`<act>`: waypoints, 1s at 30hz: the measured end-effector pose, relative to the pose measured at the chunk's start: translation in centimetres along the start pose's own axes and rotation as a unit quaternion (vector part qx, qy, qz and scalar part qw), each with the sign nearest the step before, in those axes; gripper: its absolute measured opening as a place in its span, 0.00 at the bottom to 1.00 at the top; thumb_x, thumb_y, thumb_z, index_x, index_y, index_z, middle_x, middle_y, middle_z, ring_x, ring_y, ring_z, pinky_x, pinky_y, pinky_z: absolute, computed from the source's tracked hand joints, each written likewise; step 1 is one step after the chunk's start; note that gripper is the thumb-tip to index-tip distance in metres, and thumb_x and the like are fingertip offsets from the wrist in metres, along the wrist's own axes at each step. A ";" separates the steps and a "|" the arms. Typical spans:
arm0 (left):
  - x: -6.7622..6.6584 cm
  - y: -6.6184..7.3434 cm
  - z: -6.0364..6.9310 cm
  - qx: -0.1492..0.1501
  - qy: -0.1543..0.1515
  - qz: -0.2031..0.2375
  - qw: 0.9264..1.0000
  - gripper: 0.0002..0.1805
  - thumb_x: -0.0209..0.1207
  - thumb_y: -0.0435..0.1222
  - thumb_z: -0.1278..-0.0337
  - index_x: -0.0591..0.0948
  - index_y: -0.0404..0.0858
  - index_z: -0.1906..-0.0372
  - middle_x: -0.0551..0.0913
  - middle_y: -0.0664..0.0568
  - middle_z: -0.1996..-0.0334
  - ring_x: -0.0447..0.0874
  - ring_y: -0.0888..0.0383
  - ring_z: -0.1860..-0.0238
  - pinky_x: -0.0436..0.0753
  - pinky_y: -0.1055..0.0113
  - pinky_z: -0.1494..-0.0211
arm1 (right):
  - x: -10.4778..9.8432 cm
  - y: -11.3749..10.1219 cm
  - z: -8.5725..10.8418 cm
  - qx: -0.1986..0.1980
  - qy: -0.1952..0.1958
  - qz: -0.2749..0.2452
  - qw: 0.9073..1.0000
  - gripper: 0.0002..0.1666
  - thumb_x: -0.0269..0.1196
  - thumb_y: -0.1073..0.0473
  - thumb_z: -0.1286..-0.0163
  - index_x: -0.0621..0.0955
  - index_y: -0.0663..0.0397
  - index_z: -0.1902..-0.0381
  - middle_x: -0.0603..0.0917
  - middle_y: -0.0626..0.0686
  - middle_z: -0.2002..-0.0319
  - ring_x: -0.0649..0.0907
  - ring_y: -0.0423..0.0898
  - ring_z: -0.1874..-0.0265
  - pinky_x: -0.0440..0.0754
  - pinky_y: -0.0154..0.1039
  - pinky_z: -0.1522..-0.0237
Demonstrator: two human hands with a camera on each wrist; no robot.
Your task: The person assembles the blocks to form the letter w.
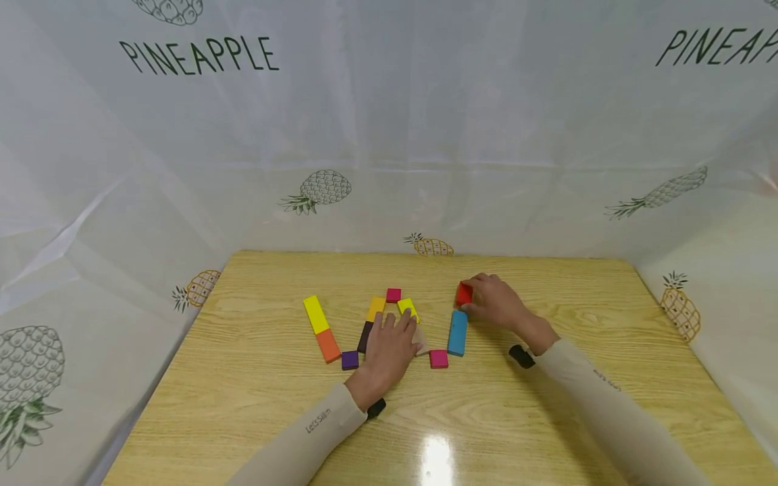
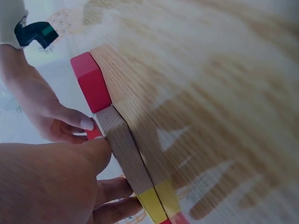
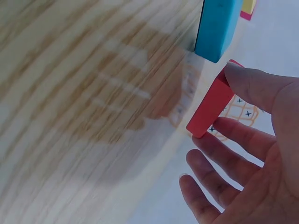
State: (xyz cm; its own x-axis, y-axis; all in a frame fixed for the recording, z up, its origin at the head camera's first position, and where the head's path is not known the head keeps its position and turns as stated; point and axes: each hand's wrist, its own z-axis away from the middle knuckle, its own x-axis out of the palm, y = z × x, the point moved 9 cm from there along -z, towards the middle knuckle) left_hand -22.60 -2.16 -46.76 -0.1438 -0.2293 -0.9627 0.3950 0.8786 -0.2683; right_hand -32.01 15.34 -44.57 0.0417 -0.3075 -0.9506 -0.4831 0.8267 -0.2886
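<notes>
In the head view my left hand (image 1: 391, 347) lies over the middle blocks. In the left wrist view its thumb touches the side of a plain wooden block (image 2: 124, 144), and its fingers reach a yellow block (image 2: 152, 205). My right hand (image 1: 498, 300) holds a red block (image 1: 464, 293) beyond the far end of a blue block (image 1: 458, 333). The right wrist view shows thumb and fingertips pinching the red block (image 3: 211, 107), tilted, near the blue block (image 3: 217, 28). A pink block (image 1: 439, 358) meets the wooden block's near end.
On the wooden table (image 1: 243, 405), a yellow block (image 1: 315, 314) and an orange block (image 1: 328, 345) form a slanted line at left. A purple block (image 1: 349, 360), a dark block (image 1: 365, 337), an amber block (image 1: 376, 309) and a pink block (image 1: 394, 295) stand nearby. A pineapple-print sheet (image 1: 456, 135) surrounds the table.
</notes>
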 end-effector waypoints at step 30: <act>0.1 0.2 0.0 0.000 -0.001 -0.022 1.000 0.31 0.50 0.59 0.20 0.75 0.50 0.23 0.74 0.56 0.24 0.77 0.51 0.32 0.70 0.51 0.26 | 0.3 -0.8 1.0 -0.045 0.024 -0.005 0.999 0.26 0.72 0.64 0.31 0.82 0.73 0.39 0.84 0.69 0.45 0.83 0.67 0.50 0.83 0.62 0.47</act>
State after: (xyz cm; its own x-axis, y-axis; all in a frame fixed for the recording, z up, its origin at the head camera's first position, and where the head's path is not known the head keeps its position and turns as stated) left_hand -22.58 -2.00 -46.86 -0.1590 -0.2696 -0.9498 0.3890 0.8671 -0.3112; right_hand -30.76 15.09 -44.71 0.0055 -0.3401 -0.9404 -0.5593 0.7785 -0.2848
